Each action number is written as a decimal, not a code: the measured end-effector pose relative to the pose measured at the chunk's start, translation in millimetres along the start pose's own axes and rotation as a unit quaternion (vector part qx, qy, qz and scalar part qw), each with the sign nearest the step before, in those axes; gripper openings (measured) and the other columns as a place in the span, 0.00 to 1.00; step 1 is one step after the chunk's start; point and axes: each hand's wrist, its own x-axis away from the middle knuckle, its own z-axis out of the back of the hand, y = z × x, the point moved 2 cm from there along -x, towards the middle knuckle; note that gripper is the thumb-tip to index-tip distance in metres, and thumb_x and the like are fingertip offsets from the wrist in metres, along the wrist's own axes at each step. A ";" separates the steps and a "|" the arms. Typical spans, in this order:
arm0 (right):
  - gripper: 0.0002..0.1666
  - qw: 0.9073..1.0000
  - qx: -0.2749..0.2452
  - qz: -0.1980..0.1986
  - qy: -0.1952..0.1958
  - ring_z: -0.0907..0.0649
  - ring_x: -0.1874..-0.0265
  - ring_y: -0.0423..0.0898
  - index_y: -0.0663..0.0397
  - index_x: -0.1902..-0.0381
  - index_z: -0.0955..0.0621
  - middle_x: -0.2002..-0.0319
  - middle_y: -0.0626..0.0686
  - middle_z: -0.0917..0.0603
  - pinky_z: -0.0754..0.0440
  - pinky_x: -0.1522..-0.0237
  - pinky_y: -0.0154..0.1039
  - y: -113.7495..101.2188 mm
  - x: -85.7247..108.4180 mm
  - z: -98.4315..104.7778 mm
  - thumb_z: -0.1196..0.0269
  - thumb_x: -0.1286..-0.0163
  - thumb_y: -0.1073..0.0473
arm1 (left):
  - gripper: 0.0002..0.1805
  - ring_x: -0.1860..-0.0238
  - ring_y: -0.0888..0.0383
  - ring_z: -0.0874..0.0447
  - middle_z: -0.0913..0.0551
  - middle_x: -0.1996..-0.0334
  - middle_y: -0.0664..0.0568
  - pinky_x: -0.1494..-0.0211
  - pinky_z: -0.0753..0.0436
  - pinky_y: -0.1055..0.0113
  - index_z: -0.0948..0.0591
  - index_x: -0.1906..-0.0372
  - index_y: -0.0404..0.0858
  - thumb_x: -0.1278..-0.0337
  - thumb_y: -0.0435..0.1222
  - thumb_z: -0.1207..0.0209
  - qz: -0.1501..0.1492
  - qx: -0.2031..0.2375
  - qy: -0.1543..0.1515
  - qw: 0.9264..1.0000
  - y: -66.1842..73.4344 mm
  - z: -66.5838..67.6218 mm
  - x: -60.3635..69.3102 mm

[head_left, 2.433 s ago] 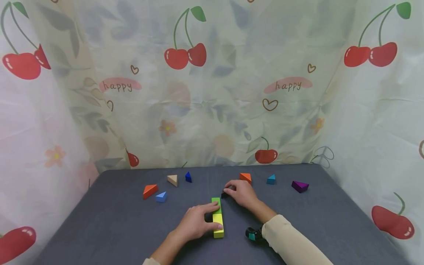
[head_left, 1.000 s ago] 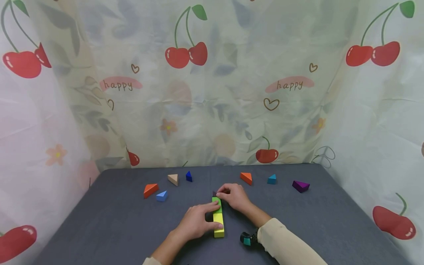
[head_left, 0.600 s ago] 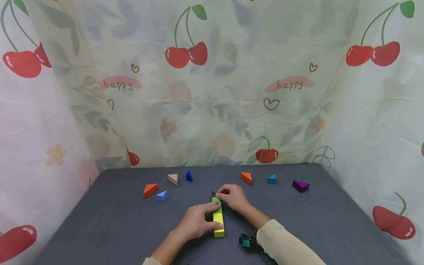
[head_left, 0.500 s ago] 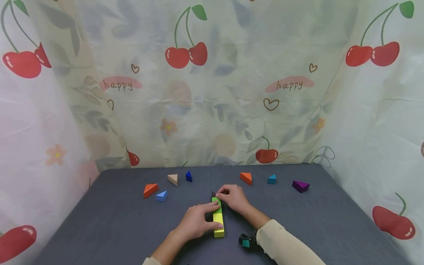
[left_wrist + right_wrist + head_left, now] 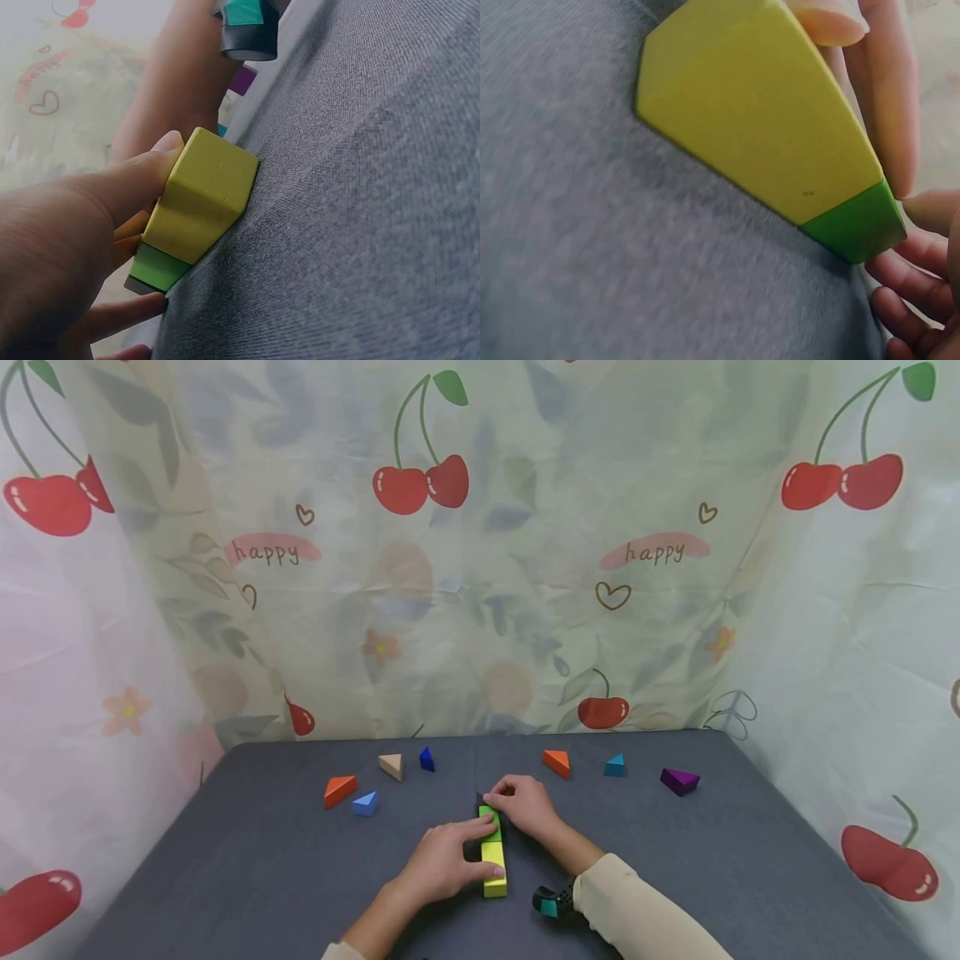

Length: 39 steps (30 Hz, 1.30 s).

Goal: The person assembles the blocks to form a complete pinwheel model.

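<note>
A yellow block (image 5: 492,857) and a green block (image 5: 491,835) lie end to end on the dark grey table, forming one row. My left hand (image 5: 442,860) rests over them, thumb on the yellow block and forefinger on the green one. At the green block's far end is a small black triangular block (image 5: 481,798), partly hidden by my right hand (image 5: 522,802), whose thumb and forefinger pinch it. The left wrist view shows a dark piece (image 5: 142,286) against the green end. In the right wrist view, my right fingers (image 5: 911,281) curl beside the green block; the black one is hidden.
Loose triangular blocks lie around: orange (image 5: 341,791), light blue (image 5: 365,803), beige (image 5: 392,767) and dark blue (image 5: 427,759) on the left; another orange (image 5: 557,763), teal (image 5: 614,766) and purple (image 5: 680,782) on the right. A printed curtain (image 5: 457,635) surrounds the table's back and sides.
My right hand has moved left with the black triangular block, from right of the row to the green block's far end, then shifted slightly farther left. My left hand has stayed in place.
</note>
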 end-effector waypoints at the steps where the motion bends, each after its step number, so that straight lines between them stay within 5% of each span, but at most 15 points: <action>1: 0.07 1.000 0.000 -0.002 -0.001 0.23 0.74 0.40 0.46 0.73 0.15 0.74 0.42 0.18 0.24 0.68 0.39 -0.6 -0.5 -0.6 0.30 0.38 0.51 | 0.36 0.35 0.48 0.30 0.27 0.35 0.57 0.38 0.37 0.38 0.23 0.35 0.47 0.50 0.58 0.34 0.001 0.000 0.000 1.000 0.1 0.0 0.0; 39: 0.08 1.000 -0.017 -0.015 -0.005 0.23 0.74 0.41 0.49 0.74 0.14 0.73 0.44 0.17 0.24 0.68 0.39 2.1 4.4 1.3 0.30 0.38 0.53 | 0.36 0.35 0.47 0.30 0.27 0.35 0.56 0.37 0.37 0.38 0.23 0.35 0.48 0.49 0.58 0.34 0.001 0.003 0.004 1.000 -0.3 -1.3 0.3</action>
